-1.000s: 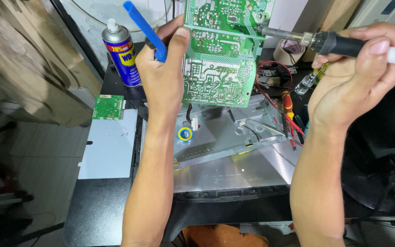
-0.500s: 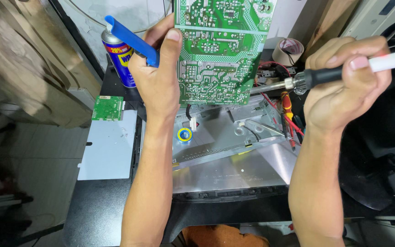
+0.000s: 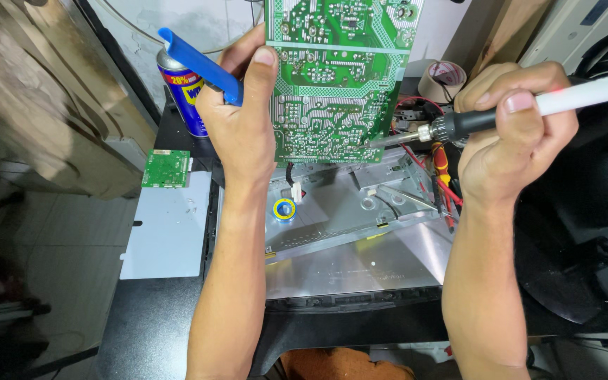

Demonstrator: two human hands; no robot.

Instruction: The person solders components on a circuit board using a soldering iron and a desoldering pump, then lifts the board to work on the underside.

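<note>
dark bench (image 3: 156, 324) below; left hand (image 3: 237, 123) clamps upright circuit board (image 3: 339, 77), right hand (image 3: 515, 134) fisted round soldering iron (image 3: 459, 125).

The left hand (image 3: 237, 119) grips a large green printed circuit board (image 3: 339, 77) by its left edge, holding it upright with the solder side toward the camera, and also pinches a flat blue plastic tool (image 3: 202, 65). The right hand (image 3: 511, 130) is closed around a white-and-black soldering iron (image 3: 501, 112), its metal tip touching the board's lower right edge. Below lies an open grey metal chassis (image 3: 346, 211); a blue-and-yellow spray can (image 3: 184, 98) stands behind the left hand, and a small green circuit board (image 3: 166, 167) lies to the left.
</note>
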